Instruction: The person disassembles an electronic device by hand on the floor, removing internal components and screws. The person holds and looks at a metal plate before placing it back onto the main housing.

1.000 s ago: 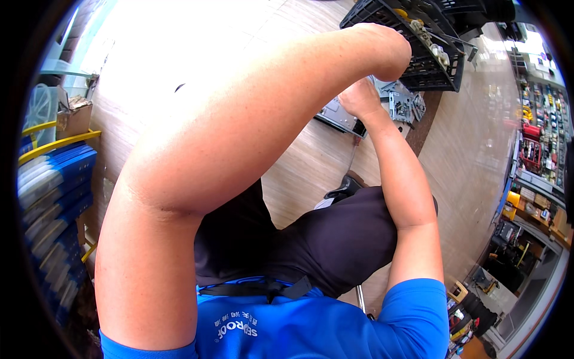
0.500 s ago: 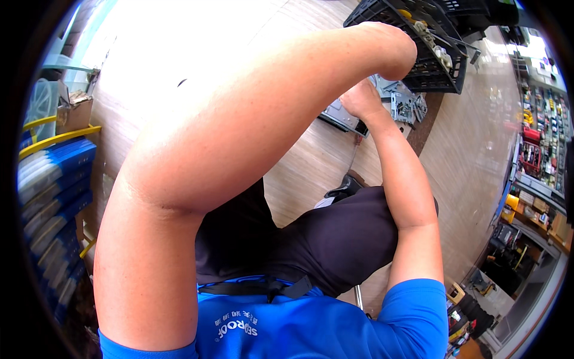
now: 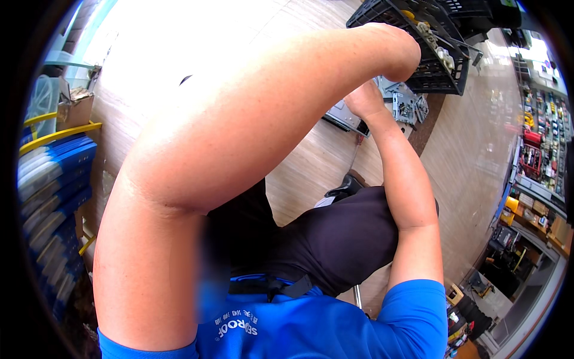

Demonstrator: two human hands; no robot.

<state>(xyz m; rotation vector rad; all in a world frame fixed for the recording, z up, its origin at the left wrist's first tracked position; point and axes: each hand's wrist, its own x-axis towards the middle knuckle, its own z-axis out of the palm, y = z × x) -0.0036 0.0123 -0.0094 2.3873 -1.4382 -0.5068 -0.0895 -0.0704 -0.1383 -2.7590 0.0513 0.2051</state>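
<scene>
My left arm reaches across from the lower left, and my left hand (image 3: 402,55) is bent down at the wrist beside the black crate. Its fingers are out of sight behind the wrist. Under that forearm, my right hand (image 3: 365,100) is at a flat grey metal casing (image 3: 342,115) on the floor. The left forearm covers part of it, so its fingertips and anything in them are hidden. Just right of my hands lies a grey metal mechanism (image 3: 408,109) with small parts on it. A red-handled tool with a thin shaft, apparently a screwdriver (image 3: 359,141), lies close below the casing.
A black plastic crate (image 3: 442,81) with loose parts stands at the far right of my hands. Blue-and-white stacked packs (image 3: 57,173) and a yellow rail (image 3: 63,136) line the left side. Shelves of small goods (image 3: 541,131) run along the right. My bent knee (image 3: 353,239) is below my right forearm.
The view has shifted very slightly. Both hands keep nearly the same place by the metal casing and crate.
</scene>
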